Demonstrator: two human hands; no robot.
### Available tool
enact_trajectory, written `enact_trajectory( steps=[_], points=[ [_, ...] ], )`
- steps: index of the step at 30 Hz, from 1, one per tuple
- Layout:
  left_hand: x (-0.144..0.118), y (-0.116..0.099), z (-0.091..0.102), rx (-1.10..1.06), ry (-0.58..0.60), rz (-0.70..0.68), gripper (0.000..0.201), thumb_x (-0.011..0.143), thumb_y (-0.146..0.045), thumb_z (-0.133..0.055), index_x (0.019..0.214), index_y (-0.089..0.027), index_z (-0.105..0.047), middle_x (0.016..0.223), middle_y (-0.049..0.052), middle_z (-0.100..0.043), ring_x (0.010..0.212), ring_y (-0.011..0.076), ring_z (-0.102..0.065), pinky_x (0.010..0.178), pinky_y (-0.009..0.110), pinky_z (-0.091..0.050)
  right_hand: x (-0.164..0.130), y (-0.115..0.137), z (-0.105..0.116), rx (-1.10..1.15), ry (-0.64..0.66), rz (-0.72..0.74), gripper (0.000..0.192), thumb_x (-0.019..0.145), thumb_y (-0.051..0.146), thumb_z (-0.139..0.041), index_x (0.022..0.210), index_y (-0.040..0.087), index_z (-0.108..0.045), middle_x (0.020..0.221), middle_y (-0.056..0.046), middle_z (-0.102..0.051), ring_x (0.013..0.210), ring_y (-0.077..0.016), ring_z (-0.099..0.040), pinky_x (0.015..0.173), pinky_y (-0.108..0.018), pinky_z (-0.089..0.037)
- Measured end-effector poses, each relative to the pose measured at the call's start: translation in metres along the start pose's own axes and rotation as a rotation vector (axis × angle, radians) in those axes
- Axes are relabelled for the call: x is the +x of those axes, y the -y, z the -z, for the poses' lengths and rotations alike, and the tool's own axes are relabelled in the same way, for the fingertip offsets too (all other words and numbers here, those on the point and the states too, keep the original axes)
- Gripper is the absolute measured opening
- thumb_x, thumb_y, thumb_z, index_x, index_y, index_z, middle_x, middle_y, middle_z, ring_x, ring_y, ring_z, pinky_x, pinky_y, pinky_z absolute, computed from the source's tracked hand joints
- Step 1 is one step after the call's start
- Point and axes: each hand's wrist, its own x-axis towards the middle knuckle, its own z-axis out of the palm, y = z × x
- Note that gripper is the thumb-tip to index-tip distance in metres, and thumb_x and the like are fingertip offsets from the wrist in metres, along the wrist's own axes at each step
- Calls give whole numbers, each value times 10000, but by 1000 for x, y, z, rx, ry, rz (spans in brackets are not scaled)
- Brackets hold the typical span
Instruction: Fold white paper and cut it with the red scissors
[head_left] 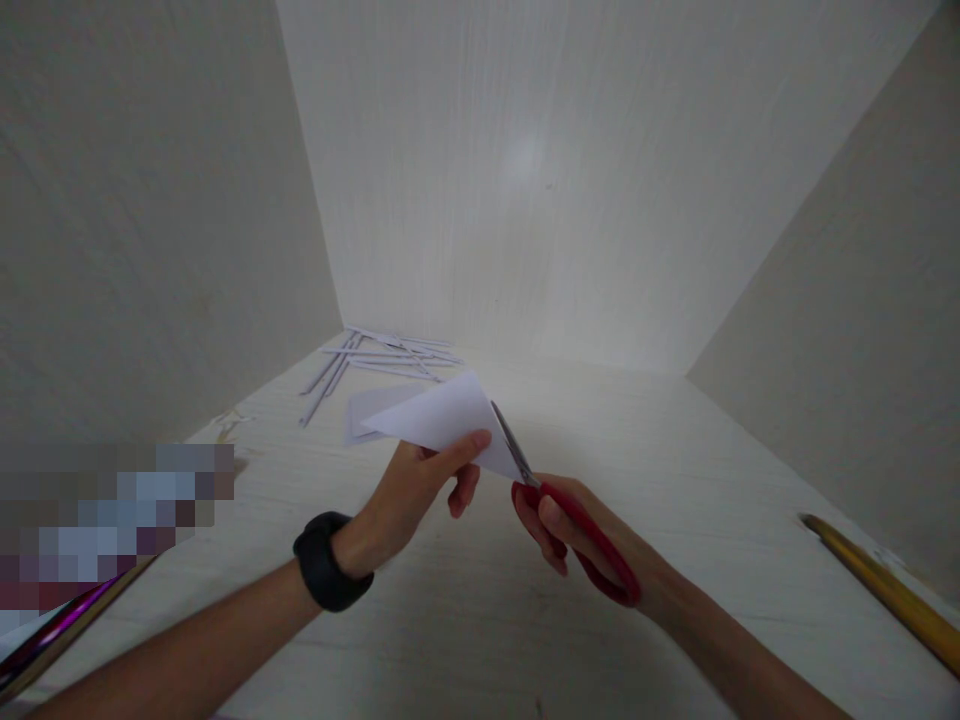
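My left hand [442, 475], with a black band [332, 562] on its wrist, pinches a white sheet of paper [442, 415] between thumb and fingers. The sheet tapers to a point at its left end. My right hand [574, 520] grips red-handled scissors [589, 535]. Their metal blades lie along the right edge of the sheet, near its lower corner; whether they are cutting into it I cannot tell. More white paper [356, 415] lies on the table behind and left of the held sheet.
Several thin white paper sticks [382, 355] lie in a loose pile at the back left corner. Pale walls [510, 180] enclose the white table [675, 460] on three sides. A yellow rod-like object [877, 580] lies at the right. A blurred-out area covers the left edge.
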Motion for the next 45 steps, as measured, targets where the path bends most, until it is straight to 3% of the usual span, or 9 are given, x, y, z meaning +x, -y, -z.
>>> enact_trajectory(
  steps=[10, 22, 45],
  points=[
    [-2, 2, -1, -32, 67, 38, 487, 893, -364, -523, 453, -154, -513, 377, -43, -484, 338, 51, -400, 402, 203, -318, 0, -7, -2, -15, -38, 12, 620, 699, 811, -451, 665, 192, -434, 489, 75, -365, 405, -75, -336, 421, -225, -290],
    [-3, 0, -4, 3, 35, 74, 488, 885, -376, -520, 445, -164, -506, 367, -38, -478, 359, 66, -427, 470, 222, -369, 1, -4, -2, -77, -77, -11, 621, 701, 811, -443, 640, 193, -438, 463, 69, -372, 380, -73, -342, 385, -216, -268],
    [-3, 2, -5, 16, 10, 86, 476, 872, -387, -527, 452, -163, -508, 395, -31, -486, 363, 69, -422, 424, 221, -348, 2, -10, -4, -43, -102, -8, 572, 747, 749, -472, 658, 184, -471, 450, 74, -388, 348, -60, -339, 350, -189, -278]
  ],
)
